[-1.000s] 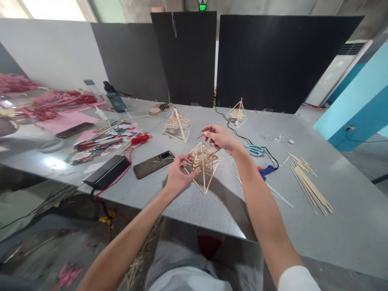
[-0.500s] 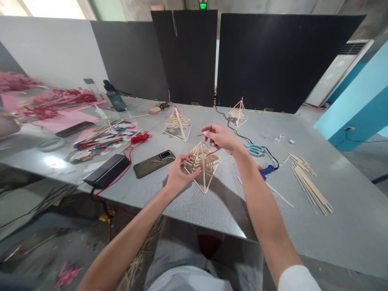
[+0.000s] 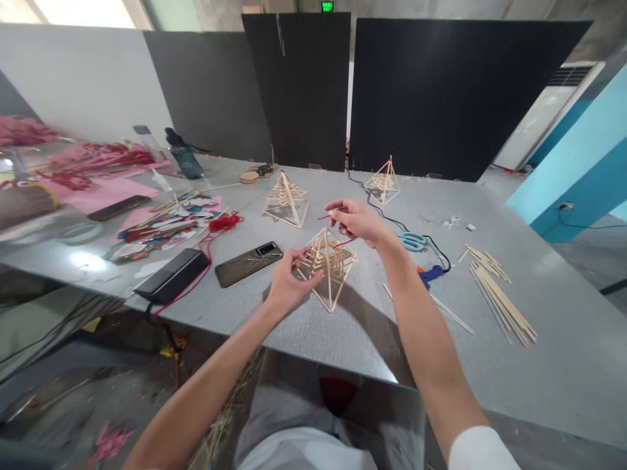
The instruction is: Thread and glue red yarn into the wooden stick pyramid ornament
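Washed-out brightness at upper left, glare on the table (image 3: 553, 385), soft shadows, edges stretched, far left blurred

The single camera rides on the person's head, looking forward and down over the lap (image 3: 289, 395) onto the counter (image 3: 304, 333). It is near the work: the left hand (image 3: 289, 281) and right hand (image 3: 360, 223) fall around mid-view, forearms (image 3: 424, 313) coming in from below. Ahead, it reaches the dark boards (image 3: 455, 98) behind; sideways, it sweeps from a pink heap (image 3: 100, 156) at left to a blue pillar (image 3: 575, 160) at right.
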`<state>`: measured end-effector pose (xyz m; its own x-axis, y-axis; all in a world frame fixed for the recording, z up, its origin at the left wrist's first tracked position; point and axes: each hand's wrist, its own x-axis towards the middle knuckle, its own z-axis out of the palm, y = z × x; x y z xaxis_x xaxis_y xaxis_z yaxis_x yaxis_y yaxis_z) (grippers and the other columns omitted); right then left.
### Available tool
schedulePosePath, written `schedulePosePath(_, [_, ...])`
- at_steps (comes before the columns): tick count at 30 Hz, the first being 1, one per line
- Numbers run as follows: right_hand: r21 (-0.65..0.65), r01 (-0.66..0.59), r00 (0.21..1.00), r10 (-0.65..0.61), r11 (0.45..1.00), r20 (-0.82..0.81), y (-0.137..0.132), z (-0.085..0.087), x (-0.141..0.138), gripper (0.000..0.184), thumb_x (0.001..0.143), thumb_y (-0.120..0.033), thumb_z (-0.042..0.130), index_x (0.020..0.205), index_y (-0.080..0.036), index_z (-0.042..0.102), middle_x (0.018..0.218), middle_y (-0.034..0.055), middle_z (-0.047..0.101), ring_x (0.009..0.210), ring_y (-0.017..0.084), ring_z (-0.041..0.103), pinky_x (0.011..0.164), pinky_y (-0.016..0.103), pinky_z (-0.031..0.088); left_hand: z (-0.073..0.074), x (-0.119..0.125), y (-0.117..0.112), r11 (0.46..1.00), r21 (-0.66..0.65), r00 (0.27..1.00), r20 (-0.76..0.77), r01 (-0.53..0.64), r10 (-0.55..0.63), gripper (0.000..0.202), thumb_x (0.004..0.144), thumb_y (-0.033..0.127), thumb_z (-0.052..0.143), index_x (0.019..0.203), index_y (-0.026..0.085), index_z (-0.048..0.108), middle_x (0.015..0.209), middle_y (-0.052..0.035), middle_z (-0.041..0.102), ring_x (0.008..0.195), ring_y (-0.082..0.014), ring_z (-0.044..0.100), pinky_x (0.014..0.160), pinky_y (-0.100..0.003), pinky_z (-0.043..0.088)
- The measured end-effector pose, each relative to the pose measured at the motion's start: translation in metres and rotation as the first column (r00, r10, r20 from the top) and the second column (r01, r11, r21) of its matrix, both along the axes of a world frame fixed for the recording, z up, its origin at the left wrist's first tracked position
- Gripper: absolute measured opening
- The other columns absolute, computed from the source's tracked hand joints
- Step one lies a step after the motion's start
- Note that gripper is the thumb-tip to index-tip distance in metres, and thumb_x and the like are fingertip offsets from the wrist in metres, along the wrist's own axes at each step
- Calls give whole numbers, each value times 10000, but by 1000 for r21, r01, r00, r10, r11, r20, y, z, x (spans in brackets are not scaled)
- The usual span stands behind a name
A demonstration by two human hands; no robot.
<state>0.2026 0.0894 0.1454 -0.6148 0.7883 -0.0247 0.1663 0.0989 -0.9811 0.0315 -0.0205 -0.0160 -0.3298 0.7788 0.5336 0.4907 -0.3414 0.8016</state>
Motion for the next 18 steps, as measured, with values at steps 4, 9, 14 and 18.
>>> schedulePosePath(4, [-2, 3, 1000, -3, 1000, 9, -1, 1, 0, 113, 1072, -109, 534, 1083, -189, 613, 812, -30, 638, 485, 49, 405, 415, 189, 289, 1, 0, -1, 1000, 8, 1000, -4, -7, 7, 444, 736, 419, 847, 929, 264, 478, 1301, -166, 776, 1232, -310, 756, 1019, -492, 644])
schedulePosePath(9, [5, 8, 1000, -8, 1000, 18, 0, 1, 0, 118, 1068, -108, 537, 1090, -192, 617, 824, -28, 648, 495, 50, 409, 427, 184, 314, 1, 0, -3, 1000, -5, 1000, -16, -16, 16, 442, 743, 435, 843, 921, 265, 475, 1307, -157, 776, 1232, -305, 754, 1006, -486, 648])
schedulePosePath(14, [13, 10, 1000, -10, 1000, 6, 2, -1, 1, 116, 1066, -104, 543, 1076, -188, 622, 812, -24, 646, 500, 53, 422, 423, 185, 307, -3, -2, -3, 999, -46, 999, -31, -26, 25, 461, 746, 447, 835, 921, 273, 446, 1311, -158, 774, 1257, -309, 744, 1027, -489, 626])
schedulePosePath(18, [19, 14, 1000, -14, 1000, -5, 4, -2, 1, 104, 1051, -101, 571, 1060, -189, 625, 808, -17, 654, 505, 59, 436, 413, 194, 285, -5, -6, -4, 994, -108, 997, -77, -32, 23, 491, 742, 421, 830, 888, 286, 381, 1311, -170, 774, 1246, -319, 748, 1027, -485, 601])
